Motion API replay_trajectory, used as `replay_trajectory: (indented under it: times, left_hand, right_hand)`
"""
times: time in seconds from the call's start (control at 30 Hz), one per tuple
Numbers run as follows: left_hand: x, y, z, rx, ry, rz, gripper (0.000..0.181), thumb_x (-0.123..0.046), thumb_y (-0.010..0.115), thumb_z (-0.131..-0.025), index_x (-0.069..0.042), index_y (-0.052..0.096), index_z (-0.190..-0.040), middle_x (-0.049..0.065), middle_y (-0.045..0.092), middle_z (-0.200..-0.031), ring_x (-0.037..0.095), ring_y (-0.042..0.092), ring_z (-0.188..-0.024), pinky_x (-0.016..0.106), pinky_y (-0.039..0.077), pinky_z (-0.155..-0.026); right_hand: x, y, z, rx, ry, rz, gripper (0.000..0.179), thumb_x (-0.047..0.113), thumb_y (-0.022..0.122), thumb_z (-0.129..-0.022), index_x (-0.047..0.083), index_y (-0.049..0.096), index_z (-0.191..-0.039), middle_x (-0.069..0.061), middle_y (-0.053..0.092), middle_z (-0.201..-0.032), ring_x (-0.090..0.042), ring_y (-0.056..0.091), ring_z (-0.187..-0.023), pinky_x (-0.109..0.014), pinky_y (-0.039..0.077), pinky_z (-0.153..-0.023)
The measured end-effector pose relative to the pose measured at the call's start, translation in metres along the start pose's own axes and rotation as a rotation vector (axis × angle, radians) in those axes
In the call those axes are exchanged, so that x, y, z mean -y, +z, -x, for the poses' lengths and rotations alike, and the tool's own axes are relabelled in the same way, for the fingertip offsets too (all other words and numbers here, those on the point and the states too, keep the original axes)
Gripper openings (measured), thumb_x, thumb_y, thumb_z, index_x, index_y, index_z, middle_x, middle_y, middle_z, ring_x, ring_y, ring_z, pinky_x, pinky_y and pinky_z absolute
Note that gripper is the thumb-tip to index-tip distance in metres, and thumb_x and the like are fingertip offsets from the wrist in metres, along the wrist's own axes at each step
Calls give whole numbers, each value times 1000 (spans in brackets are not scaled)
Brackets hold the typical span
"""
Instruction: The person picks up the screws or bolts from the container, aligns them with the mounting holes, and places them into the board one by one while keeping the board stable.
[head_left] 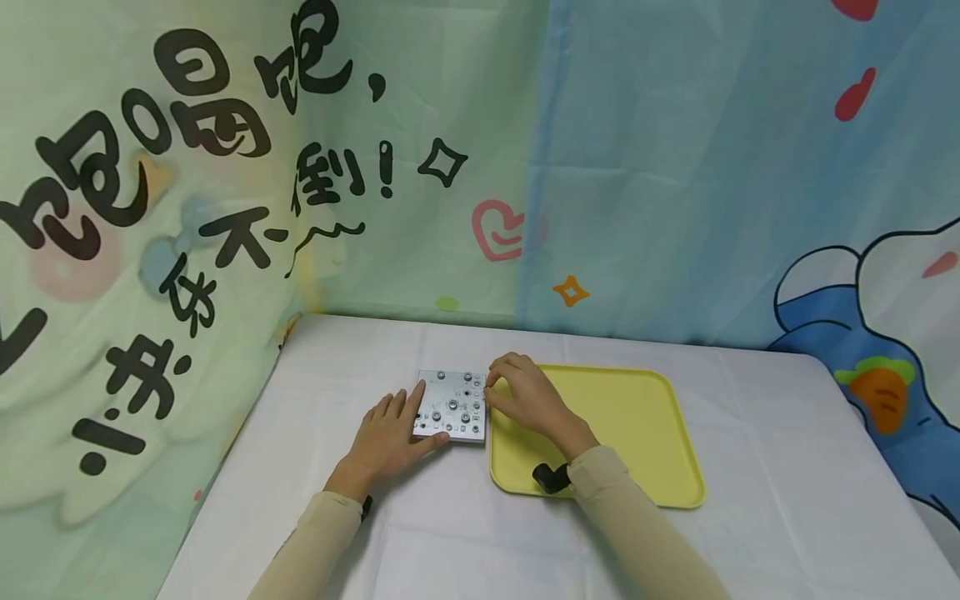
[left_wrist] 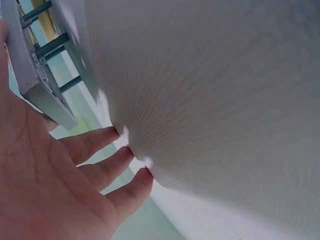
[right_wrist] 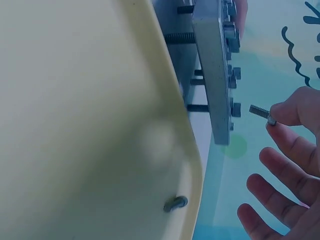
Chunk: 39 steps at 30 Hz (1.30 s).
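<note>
A silver metal plate [head_left: 452,406] with several bolts through it lies on the white cloth; in the right wrist view the bolt shanks stick out beneath the plate [right_wrist: 212,75]. My left hand [head_left: 390,442] rests at its near left corner, thumb along the front edge and index finger along the left side. In the left wrist view the other fingers [left_wrist: 107,170] are spread with their tips on the cloth. My right hand [head_left: 528,396] is at the plate's right edge. Between thumb and index finger it pinches a small bolt [right_wrist: 260,112], apart from the plate.
A yellow tray [head_left: 637,433] lies right of the plate, under my right forearm. One loose bolt [right_wrist: 176,203] lies in it near the rim. White cloth covers the table [head_left: 765,450]; a printed curtain [head_left: 660,167] hangs behind and at the left.
</note>
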<state>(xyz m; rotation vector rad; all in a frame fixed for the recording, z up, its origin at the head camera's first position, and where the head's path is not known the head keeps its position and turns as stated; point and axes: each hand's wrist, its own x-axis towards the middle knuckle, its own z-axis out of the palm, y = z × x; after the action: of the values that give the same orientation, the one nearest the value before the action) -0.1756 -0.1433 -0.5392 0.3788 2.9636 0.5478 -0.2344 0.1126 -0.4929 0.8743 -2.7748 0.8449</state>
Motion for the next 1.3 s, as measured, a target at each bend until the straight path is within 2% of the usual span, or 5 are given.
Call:
replay_trajectory:
  times: [0.2, 0.47, 0.93, 1.13, 1.3]
  left_hand:
    - [0, -1, 0, 5, -3, -9, 101, -81, 40, -89, -16, 15, -162, 25, 34, -155, 46, 30, -142, 57, 27, -113]
    - [-3, -5, 1, 24, -9, -3, 100, -78, 43, -90, -14, 16, -162, 26, 34, -155, 47, 30, -141, 57, 27, -114]
    - [-1, -4, 1, 13, -2, -8, 100, -79, 42, -90, -15, 17, -162, 25, 34, -155, 47, 31, -141, 58, 28, -113]
    - [-2, -3, 1, 10, -3, -7, 100, -79, 43, -90, -15, 17, -162, 25, 35, -155, 47, 31, -141, 58, 28, -113]
    - [-2, -3, 1, 8, -7, -1, 100, -78, 44, -90, -15, 16, -162, 25, 35, -155, 47, 31, -141, 57, 27, -113]
  right_hand:
    - [5, 5, -9, 13, -4, -15, 5, 15, 69, -90, 10, 68, -89, -10, 63, -115, -30, 56, -112, -44, 46, -100]
    - [8, 13, -17, 46, 19, 6, 6, 15, 69, -92, 10, 69, -90, -8, 63, -116, -28, 55, -112, -42, 46, -100]
    - [9, 21, -19, 52, 0, 49, 4, 13, 70, -92, 9, 69, -91, -7, 63, -110, -26, 57, -104, -40, 48, -94]
    - [3, 14, -15, 71, 41, 46, 8, 16, 68, -95, 9, 71, -96, -7, 62, -116, -27, 55, -112, -42, 46, -99]
    - [-11, 3, -9, 51, 57, 34, 7, 10, 67, -96, 7, 71, -99, -10, 62, -116, -31, 55, -114, -45, 46, -99]
